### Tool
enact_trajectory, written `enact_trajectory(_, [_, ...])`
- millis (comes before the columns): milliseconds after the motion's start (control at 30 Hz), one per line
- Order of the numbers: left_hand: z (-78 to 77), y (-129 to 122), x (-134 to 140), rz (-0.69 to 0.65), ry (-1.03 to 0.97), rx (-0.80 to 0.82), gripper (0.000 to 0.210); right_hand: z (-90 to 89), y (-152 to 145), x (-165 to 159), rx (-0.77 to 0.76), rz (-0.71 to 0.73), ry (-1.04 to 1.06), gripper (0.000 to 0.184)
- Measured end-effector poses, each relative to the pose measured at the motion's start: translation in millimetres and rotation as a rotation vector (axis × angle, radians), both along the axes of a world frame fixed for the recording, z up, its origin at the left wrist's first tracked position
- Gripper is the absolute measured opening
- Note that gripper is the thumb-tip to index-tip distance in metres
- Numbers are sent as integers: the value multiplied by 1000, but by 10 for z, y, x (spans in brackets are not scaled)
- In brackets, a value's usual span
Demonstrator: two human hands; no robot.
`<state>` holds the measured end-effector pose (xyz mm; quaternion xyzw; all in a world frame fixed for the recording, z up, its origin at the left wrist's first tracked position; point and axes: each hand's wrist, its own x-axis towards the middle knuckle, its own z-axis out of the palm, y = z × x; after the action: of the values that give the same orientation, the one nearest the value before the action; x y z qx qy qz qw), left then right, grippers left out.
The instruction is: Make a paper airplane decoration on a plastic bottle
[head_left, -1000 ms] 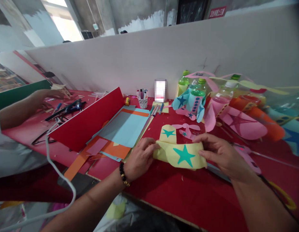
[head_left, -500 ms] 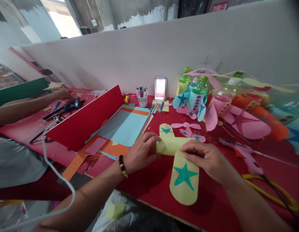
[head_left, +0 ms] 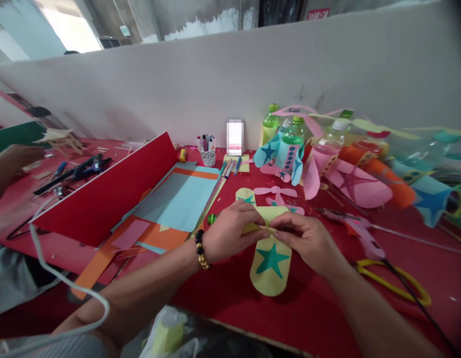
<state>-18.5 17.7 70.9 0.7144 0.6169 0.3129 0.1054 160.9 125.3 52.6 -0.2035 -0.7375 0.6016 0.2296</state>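
Observation:
My left hand (head_left: pixel 235 228), with a beaded bracelet at the wrist, and my right hand (head_left: pixel 308 241) meet over a pale yellow paper piece. Fingers and thumbs of both pinch its edge. From under them a rounded yellow paper flap (head_left: pixel 258 286) with a green star hangs toward me. Part of the yellow paper band (head_left: pixel 271 213) shows behind the fingers. A second rounded star flap (head_left: pixel 245 193) lies beyond. A green bottle cap (head_left: pixel 212 219) peeks out left of my left hand; whatever it is attached to is hidden.
Decorated bottles (head_left: pixel 349 174) stand and lie at right, near a pink glue gun (head_left: pixel 359 231) and yellow-handled scissors (head_left: pixel 394 283). Pink paper propellers (head_left: pixel 275 191) lie beyond my hands. Blue sheets (head_left: pixel 189 194) and a red board (head_left: pixel 114 194) are left. A co-worker's hand (head_left: pixel 14 159) is far left.
My left hand has moved over to my right hand, and its fingers now pinch the flap's edge. The green cap has come into sight. The co-worker's hand has drawn back from a small wooden model.

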Motion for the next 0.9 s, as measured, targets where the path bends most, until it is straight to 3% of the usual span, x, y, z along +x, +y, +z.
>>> enact_trajectory(233, [-113,26,-21,107,-351,-95,28,-11,156,68,-31,-145,77,23])
enact_trajectory(400, [-165,-19,-117,156,-486,-81,32,44,366,209,153,-402,71,25])
enact_trajectory(533, [-200,-2,-221,194,-501,-25,30,74,452,397,404,-588,-102,27])
enact_trajectory(667, [-225,29,-325,231,-566,20,30,47,537,719,500,-829,-254,30])
enact_trajectory(733, [-219,34,-339,220,-622,8,32,-11,636,904,581,-930,-463,35])
enact_trajectory(833, [-198,26,-328,226,-691,-14,33,-158,838,1109,604,-871,-864,40])
enact_trajectory(900, [-186,20,-319,244,-722,-20,32,-264,956,1171,485,-812,-899,34])
